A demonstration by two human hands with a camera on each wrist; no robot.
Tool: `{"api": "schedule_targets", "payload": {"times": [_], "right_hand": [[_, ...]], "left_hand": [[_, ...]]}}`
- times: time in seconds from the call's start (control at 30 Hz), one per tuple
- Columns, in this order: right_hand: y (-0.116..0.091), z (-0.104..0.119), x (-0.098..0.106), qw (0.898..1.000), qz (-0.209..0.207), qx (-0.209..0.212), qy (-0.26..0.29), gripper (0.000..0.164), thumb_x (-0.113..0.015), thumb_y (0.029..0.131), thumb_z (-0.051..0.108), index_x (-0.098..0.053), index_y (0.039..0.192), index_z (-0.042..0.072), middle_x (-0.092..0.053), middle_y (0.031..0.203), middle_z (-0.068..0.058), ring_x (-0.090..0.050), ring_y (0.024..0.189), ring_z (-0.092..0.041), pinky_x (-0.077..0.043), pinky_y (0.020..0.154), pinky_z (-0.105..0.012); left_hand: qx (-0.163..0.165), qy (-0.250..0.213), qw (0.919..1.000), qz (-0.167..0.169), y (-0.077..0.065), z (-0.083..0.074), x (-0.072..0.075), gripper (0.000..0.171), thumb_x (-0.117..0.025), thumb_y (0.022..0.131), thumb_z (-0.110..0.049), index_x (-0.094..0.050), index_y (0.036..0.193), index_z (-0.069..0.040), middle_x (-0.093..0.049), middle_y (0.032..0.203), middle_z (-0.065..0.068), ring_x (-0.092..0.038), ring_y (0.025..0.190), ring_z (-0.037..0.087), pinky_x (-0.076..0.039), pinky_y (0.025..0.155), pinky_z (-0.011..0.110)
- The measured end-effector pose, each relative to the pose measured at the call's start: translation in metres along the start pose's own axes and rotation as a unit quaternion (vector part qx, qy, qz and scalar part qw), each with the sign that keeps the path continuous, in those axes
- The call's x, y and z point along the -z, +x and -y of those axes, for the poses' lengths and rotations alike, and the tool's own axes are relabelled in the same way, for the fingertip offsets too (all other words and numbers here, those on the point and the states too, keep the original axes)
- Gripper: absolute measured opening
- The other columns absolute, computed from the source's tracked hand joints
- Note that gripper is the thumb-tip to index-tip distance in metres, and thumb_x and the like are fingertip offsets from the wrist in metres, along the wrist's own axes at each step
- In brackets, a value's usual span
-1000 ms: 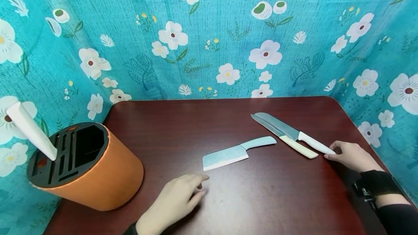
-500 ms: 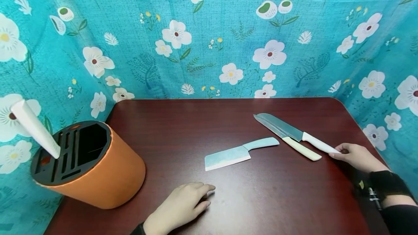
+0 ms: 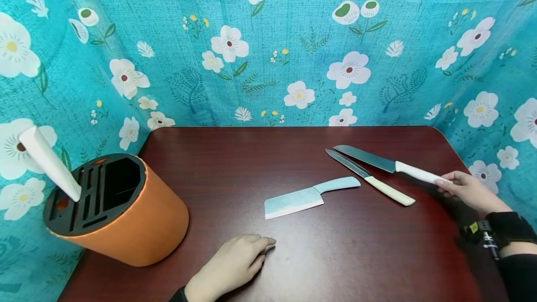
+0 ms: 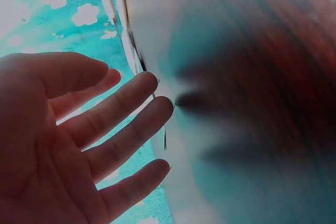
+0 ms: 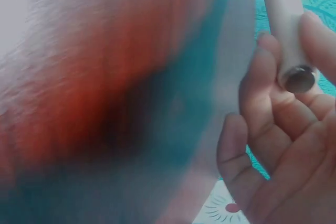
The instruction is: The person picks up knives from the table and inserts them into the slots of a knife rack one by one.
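Observation:
At the table's right side my right hand (image 3: 471,192) pinches the end of the white handle of a kitchen knife (image 3: 417,172), its blade pointing to the back left. In the right wrist view, thumb and fingers hold the handle (image 5: 289,24) near its dark end cap. Just beside it lies a narrower knife with a cream handle (image 3: 390,191). A pale blue cleaver (image 3: 293,202) lies mid-table, its handle to the right. My left hand (image 3: 230,262) rests low over the table in front of the cleaver; the left wrist view shows its fingers (image 4: 123,114) loosely extended, holding nothing.
An orange knife block (image 3: 155,218) with a black slotted top stands at the left of the dark red table (image 3: 235,153). One white-handled knife (image 3: 50,162) leans from a slot. A blue floral curtain (image 3: 268,59) hangs behind the table.
My right hand has taken the white-handled knife slightly to the right, parting its blade from the cream-handled knife's. My left hand has shifted slightly to the right. The view has drifted a little.

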State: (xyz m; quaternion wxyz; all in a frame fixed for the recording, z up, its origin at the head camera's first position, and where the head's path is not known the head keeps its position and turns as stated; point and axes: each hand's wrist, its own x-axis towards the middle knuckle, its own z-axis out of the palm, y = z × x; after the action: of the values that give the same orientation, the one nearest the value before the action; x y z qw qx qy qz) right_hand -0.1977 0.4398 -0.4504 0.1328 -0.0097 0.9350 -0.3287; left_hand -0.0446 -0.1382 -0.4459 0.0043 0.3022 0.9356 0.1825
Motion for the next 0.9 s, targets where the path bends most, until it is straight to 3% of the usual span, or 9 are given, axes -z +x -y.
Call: {"api": "schedule_targets", "payload": {"times": [0.2,0.3,0.43,0.53,0.7,0.9], "right_hand": [[0.001,0.015,0.012,0.997,-0.055,0.007,0.061,0.05,-0.051,0.106,0.034,-0.049,0.124,-0.012,-0.068,0.085,0.016,-0.062,0.074,0.0,-0.055,0.066,-0.02],[0.003,0.028,0.017,0.989,-0.099,0.009,0.106,0.036,-0.053,0.105,0.035,-0.056,0.117,0.002,-0.064,0.079,0.025,-0.063,0.073,0.004,-0.053,0.064,-0.017],[0.004,0.052,0.025,0.975,-0.15,0.013,0.161,0.012,-0.057,0.102,0.037,-0.06,0.105,0.026,-0.064,0.078,0.027,-0.063,0.071,0.006,-0.05,0.063,-0.014],[0.005,0.076,0.032,0.972,-0.182,0.014,0.148,0.011,-0.057,0.101,0.042,-0.06,0.104,0.031,-0.063,0.077,0.03,-0.061,0.071,0.008,-0.047,0.064,-0.011],[0.008,0.117,0.039,0.969,-0.236,0.006,0.079,0.029,-0.054,0.099,0.053,-0.059,0.111,0.027,-0.057,0.072,0.035,-0.056,0.071,0.012,-0.042,0.066,-0.014],[0.011,0.158,0.043,0.958,-0.278,0.057,0.048,0.035,-0.055,0.1,0.05,-0.062,0.12,0.021,-0.054,0.074,0.038,-0.054,0.074,0.013,-0.038,0.072,-0.019]], "left_hand": [[0.011,-0.002,0.9999,0.013,-0.001,0.001,0.001,0.027,-0.066,0.094,-0.012,-0.07,0.12,-0.017,-0.075,0.108,-0.006,-0.071,0.096,0.01,-0.058,0.08,0.031],[0.017,-0.002,0.9997,0.019,-0.001,0.003,0.003,0.027,-0.067,0.094,-0.014,-0.07,0.121,-0.017,-0.075,0.11,-0.006,-0.072,0.099,0.011,-0.059,0.082,0.032],[0.022,0.002,0.9997,0.012,-0.001,0.005,0.007,0.028,-0.067,0.094,-0.014,-0.07,0.122,-0.016,-0.076,0.112,-0.005,-0.073,0.1,0.013,-0.059,0.081,0.033],[0.02,0.005,0.9998,-0.001,0.0,0.006,0.008,0.028,-0.066,0.094,-0.013,-0.07,0.122,-0.016,-0.076,0.11,-0.004,-0.073,0.098,0.013,-0.059,0.079,0.033],[0.018,0.005,0.9998,-0.005,0.001,0.006,0.009,0.027,-0.066,0.095,-0.014,-0.069,0.122,-0.017,-0.076,0.11,-0.004,-0.073,0.098,0.012,-0.059,0.08,0.033],[0.019,0.002,0.9998,-0.007,0.002,0.007,0.013,0.028,-0.067,0.095,-0.013,-0.07,0.122,-0.015,-0.076,0.111,-0.002,-0.073,0.099,0.013,-0.06,0.081,0.033]]}}
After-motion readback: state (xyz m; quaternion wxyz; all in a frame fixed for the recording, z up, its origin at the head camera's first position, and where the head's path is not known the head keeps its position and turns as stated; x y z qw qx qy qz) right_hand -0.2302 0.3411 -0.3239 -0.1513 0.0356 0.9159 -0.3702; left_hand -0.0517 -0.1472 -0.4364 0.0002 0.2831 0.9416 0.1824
